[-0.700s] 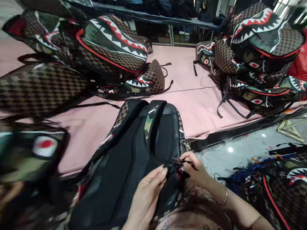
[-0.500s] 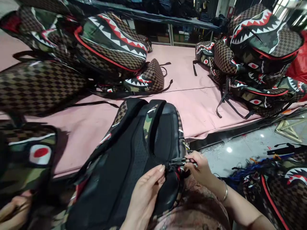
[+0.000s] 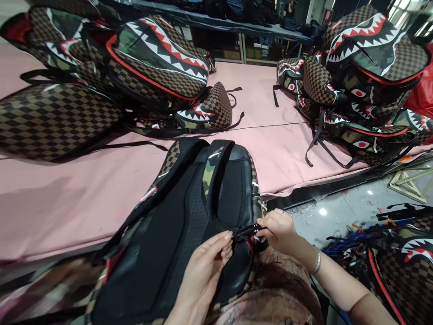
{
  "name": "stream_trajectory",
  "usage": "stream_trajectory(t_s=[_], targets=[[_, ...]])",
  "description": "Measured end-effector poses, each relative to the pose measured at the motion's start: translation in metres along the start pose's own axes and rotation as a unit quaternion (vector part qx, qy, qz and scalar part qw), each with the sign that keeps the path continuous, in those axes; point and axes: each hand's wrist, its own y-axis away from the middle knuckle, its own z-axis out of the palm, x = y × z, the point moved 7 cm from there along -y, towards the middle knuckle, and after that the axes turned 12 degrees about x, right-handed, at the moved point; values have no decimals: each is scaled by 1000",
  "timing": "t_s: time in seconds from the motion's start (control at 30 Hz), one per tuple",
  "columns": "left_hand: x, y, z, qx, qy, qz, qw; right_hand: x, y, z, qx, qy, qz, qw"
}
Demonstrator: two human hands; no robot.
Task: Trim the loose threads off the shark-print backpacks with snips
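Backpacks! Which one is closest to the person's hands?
The backpack lying with its black padded back up, right under the left hand and right hand. The piled backpacks are farther away, mostly showing checks or shark teeth.

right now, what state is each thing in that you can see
near backpack: back panel facing up
left hand: fingers pinched on black material
right hand: closed on snips
snips: held, blades too unclear to judge
left backpacks: piled on the table
right backpacks: stacked
pink table cover: spread out
bracelet: worn on right wrist
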Motion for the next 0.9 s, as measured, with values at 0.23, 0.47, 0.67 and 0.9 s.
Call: stream_trajectory(t_s=[0.23,0.47,0.67,0.9], targets=[[-1,1,-1,2,-6,-1,1000,-5,-7,4,-29,50,-17,998],[-4,-1,-3,4,-3,2,1000,-5,-5,4,-18,52,-8,998],[-2,1,-3,7,-5,5,1000,0,-5,-5,46,-18,57,997],[1,6,0,20,-21,22,999,0,1,2,0,-13,66,998]])
